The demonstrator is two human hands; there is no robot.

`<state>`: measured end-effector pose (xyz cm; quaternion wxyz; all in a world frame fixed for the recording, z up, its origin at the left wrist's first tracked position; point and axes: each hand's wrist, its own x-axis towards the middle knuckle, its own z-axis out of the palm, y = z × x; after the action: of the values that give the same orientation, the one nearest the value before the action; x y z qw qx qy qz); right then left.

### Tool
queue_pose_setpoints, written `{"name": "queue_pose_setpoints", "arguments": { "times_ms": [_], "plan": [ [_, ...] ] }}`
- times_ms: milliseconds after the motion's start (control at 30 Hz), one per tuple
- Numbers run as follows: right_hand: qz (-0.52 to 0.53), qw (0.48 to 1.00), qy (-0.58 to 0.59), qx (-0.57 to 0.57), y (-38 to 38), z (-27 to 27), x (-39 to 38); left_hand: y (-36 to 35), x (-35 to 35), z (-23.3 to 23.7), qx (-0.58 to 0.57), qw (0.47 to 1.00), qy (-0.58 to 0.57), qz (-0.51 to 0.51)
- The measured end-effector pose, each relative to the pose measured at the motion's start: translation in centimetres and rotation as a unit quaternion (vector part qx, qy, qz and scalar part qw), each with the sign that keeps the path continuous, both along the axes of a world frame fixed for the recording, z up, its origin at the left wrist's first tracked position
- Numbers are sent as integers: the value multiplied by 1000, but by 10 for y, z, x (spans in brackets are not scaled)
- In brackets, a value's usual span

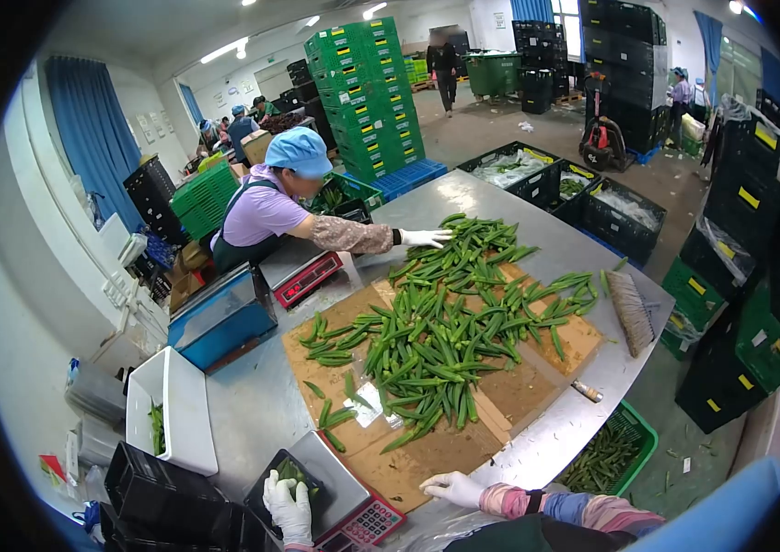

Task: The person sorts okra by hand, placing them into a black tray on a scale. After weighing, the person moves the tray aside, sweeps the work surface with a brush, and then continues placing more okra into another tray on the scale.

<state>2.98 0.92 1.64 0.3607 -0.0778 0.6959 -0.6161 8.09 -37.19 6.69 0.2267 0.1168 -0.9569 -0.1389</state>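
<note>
My left hand [288,508], in a white glove, is at a small black tray [256,497] with green okra [290,471] in it. Its fingers are curled around some of the pods. The tray sits on the metal plate of a digital scale [373,523] with a red and pink keypad. My right hand [456,489], also gloved, lies low at the near edge of the cardboard [436,457], fingers stretched out and holding nothing. A large pile of okra [450,340] covers the middle of the cardboard on the steel table [256,405].
Across the table a co-worker's gloved hand [425,238] touches the pile, beside another scale [309,279]. A brush [629,313] lies at the right edge. A white bin [192,405] and black trays [164,488] stand left. A green basket [649,432] of okra is below right.
</note>
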Motion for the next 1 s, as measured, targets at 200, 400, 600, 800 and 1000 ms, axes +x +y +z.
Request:
{"name": "queue_pose_setpoints", "arguments": {
  "times_ms": [200, 400, 600, 800, 1000],
  "plan": [
    [0, 1000, 0, 1, 1, -4, -1, 17, -6, 32, 149, 987, -47, 49],
    [-10, 1000, 17, -19, 0, -17, 1, 18, -16, 27, -65, 995, -76, 13],
    [-10, 1000, -2, -14, 1, -12, 0, 25, -20, 37, -38, 996, -77, -20],
    [2, 1000, 22, -4, 0, -15, 0, 20, -31, 38, -26, 993, -58, -97],
    [-16, 1000, 11, -22, 2, -18, 0, 20, -39, 28, -28, 995, -31, -91]
  ]
}}
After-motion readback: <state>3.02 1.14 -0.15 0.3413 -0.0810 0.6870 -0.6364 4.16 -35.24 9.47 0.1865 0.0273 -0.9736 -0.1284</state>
